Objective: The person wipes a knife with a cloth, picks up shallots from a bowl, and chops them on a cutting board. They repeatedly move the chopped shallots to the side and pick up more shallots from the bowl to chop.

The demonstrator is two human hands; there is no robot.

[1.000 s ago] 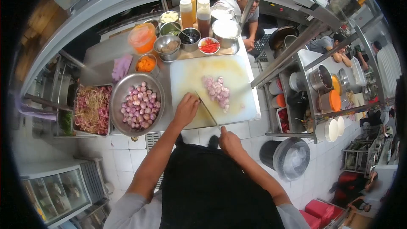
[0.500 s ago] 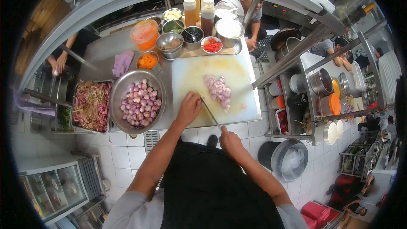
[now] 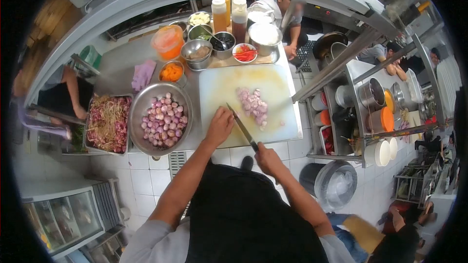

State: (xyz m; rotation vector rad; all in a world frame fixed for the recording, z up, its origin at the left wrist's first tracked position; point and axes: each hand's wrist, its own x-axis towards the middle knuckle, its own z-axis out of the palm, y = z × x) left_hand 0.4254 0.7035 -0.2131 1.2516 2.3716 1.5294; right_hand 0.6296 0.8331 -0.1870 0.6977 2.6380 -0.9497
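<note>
My right hand [image 3: 265, 159] is closed round the handle of a knife [image 3: 243, 127], whose blade points up and left over the cutting board [image 3: 287, 129]. Beside the blade tip, my left hand [image 3: 221, 125] rests on the board with its fingers bent together; whatever is under them is hidden. Cut shallots [image 3: 253, 106] lie in a pile on the board, right of the blade. To the left of the board stands a steel bowl [image 3: 135, 129] of whole shallots [image 3: 165, 121].
A tray of stringy red roots or bulbs [image 3: 107, 122] sits far left. Behind the board are an orange tub [image 3: 166, 42], squeeze bottles [image 3: 219, 13] and a bowl of red chillies [image 3: 244, 53]. A metal post [image 3: 319, 77] rises at the right. Other people stand around.
The knife's blade has tilted and its tip has shifted slightly left. At the left, the co-worker has moved closer to the tray, and another person now shows at lower right.
</note>
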